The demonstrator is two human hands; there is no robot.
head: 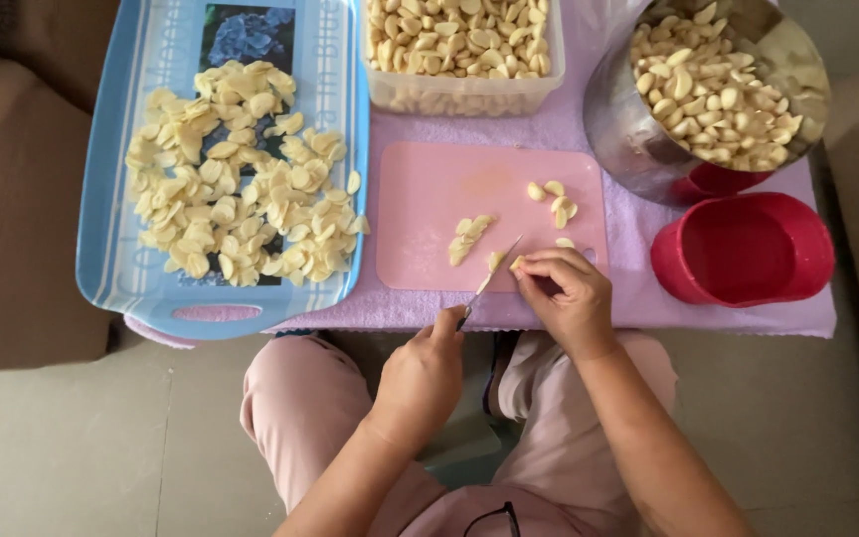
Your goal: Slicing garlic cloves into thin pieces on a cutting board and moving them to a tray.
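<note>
At the centre of the frame the left hand (pixel 420 376) grips a small knife (pixel 489 276), fingers clenched round its handle, with the blade angled up and to the right onto a pink cutting board (pixel 429 189). The right hand (pixel 569 296) has its fingers curled down over a garlic clove (pixel 517 264) at the lower right of the board, pinning it just beside the blade tip. A short row of slices (pixel 467 239) lies left of the blade, and a few more pieces (pixel 554 199) sit near the board's upper right. The board rests on a lilac cloth (pixel 638 288) over the desk. To the left, a blue tray (pixel 111 268) carries a wide heap of slices; at the top middle a clear tub (pixel 464 94) holds whole cloves, at the upper right a steel bowl (pixel 618 129) holds more, and below it stands a red cup (pixel 743 254). To slice well here, I judge the holding fingertips should stay tucked back from the edge, the clove flat side down, and each cut thin and even, drawn rather than pressed, since the clove is small and may slip.
</note>
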